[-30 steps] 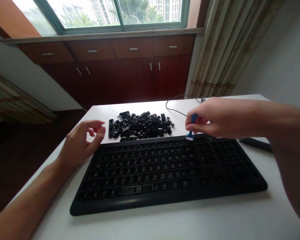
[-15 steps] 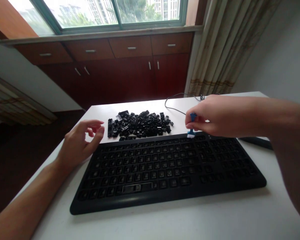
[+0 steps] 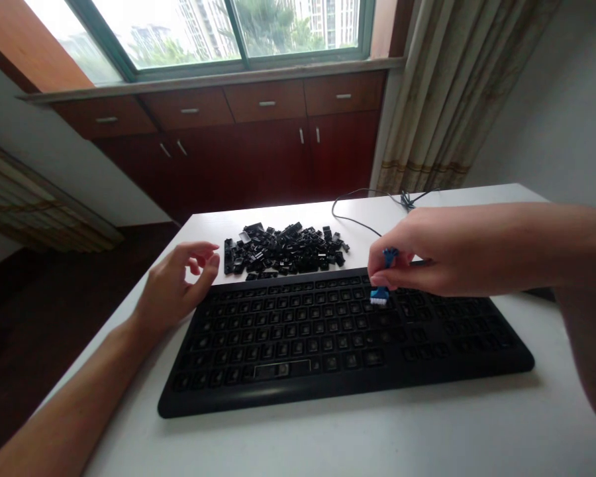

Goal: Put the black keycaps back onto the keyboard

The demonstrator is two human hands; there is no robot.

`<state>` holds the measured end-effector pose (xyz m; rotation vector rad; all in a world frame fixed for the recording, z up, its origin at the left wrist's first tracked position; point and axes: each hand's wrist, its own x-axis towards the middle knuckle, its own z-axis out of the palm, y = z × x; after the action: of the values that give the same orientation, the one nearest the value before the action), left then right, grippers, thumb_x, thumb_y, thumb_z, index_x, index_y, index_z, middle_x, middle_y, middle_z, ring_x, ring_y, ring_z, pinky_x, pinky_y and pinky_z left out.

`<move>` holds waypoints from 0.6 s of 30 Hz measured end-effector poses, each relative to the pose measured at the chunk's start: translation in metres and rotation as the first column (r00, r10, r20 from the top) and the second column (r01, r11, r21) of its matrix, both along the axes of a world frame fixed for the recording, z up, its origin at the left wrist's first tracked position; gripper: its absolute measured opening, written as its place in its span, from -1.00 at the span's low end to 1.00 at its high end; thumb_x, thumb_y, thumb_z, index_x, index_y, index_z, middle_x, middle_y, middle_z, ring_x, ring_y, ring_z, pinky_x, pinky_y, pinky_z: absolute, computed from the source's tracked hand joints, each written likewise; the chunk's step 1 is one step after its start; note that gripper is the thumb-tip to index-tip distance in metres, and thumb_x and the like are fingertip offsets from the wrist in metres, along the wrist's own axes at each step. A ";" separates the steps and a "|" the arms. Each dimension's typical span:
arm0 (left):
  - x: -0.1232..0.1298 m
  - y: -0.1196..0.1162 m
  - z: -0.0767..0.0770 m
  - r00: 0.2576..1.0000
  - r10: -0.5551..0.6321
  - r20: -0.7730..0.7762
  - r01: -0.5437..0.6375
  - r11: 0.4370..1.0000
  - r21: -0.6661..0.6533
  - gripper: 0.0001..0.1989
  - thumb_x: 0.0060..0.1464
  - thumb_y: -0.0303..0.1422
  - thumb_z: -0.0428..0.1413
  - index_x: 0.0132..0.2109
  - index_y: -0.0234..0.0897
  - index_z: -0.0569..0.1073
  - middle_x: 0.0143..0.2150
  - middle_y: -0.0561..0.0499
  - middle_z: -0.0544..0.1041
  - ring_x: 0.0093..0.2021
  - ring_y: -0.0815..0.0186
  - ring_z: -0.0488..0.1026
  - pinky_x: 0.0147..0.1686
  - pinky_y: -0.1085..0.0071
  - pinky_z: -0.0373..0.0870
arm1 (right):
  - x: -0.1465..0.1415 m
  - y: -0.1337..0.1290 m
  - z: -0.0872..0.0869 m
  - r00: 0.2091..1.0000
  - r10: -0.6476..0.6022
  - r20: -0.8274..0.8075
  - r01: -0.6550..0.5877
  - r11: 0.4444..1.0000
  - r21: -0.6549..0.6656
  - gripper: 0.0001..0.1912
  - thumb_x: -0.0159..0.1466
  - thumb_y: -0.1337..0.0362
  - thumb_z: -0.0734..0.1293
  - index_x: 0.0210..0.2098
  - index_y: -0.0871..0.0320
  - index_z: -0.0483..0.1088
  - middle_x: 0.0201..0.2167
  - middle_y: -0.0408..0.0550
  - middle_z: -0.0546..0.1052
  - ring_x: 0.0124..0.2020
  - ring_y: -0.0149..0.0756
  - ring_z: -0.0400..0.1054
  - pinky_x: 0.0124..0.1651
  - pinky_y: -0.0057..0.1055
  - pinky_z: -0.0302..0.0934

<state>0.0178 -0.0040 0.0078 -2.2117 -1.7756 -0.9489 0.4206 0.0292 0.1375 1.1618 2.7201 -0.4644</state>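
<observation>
- Right hand (image 3: 417, 255) pinches a small blue brush (image 3: 383, 295), white bristles at the upper rows of the keycapless black keyboard (image 3: 328, 392)
- Left hand (image 3: 176, 281) half-open, just beside the keyboard's back corner
- Black keycaps (image 3: 283, 250) heaped behind the keyboard
- Thin cable (image 3: 352, 215) beyond them on the white table (image 3: 357, 437)

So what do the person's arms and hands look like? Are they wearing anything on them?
The left arm and right arm are bare, with no sleeves showing. The left hand and right hand have no gloves, and I can't see any ring, watch or bracelet. The fingers look long and slim.
</observation>
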 end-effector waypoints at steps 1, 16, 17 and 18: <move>0.000 0.000 0.000 1.000 0.002 0.003 -0.002 1.000 0.000 -0.72 0.20 -0.26 0.16 0.03 -0.19 0.40 -0.28 0.06 0.47 -0.38 0.37 0.43 -0.59 0.58 0.32 | 0.001 0.002 0.000 1.000 0.016 0.012 -0.015 0.999 -0.041 -0.73 0.29 0.05 0.27 -0.32 0.00 0.56 -0.56 -0.18 0.50 -0.61 -0.38 0.27 -0.54 -0.41 -0.03; -0.002 0.002 -0.003 0.998 -0.050 0.024 0.049 0.998 0.029 -0.73 0.20 -0.23 0.14 0.03 -0.13 0.40 -0.33 -0.01 0.46 -0.43 0.32 0.42 -0.66 0.53 0.32 | 0.000 0.004 0.002 0.989 -0.123 0.077 0.112 0.983 0.143 -0.75 0.28 0.20 0.24 -0.50 0.09 0.42 -0.59 -0.13 0.47 -0.69 -0.42 0.18 -0.59 -0.37 -0.10; -0.002 0.002 -0.003 0.998 -0.048 0.026 0.048 0.998 0.027 -0.73 0.20 -0.23 0.14 0.03 -0.13 0.40 -0.33 0.00 0.46 -0.43 0.32 0.42 -0.66 0.53 0.31 | 0.000 0.004 0.002 0.988 -0.139 0.068 0.126 0.976 0.176 -0.76 0.27 0.20 0.25 -0.49 0.09 0.43 -0.58 -0.13 0.48 -0.68 -0.41 0.19 -0.58 -0.37 -0.08; -0.002 0.002 -0.003 0.999 -0.045 0.030 0.045 0.999 0.023 -0.73 0.20 -0.23 0.14 0.03 -0.13 0.40 -0.33 -0.01 0.46 -0.42 0.31 0.42 -0.67 0.53 0.31 | 0.000 0.005 0.003 0.989 -0.140 0.053 0.128 0.974 0.189 -0.76 0.28 0.18 0.25 -0.47 0.09 0.44 -0.57 -0.12 0.49 -0.68 -0.40 0.19 -0.58 -0.37 -0.07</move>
<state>0.0161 -0.0024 0.0050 -2.2446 -1.7264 -1.0118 0.4204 0.0339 0.1404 1.3871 2.6853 -0.1861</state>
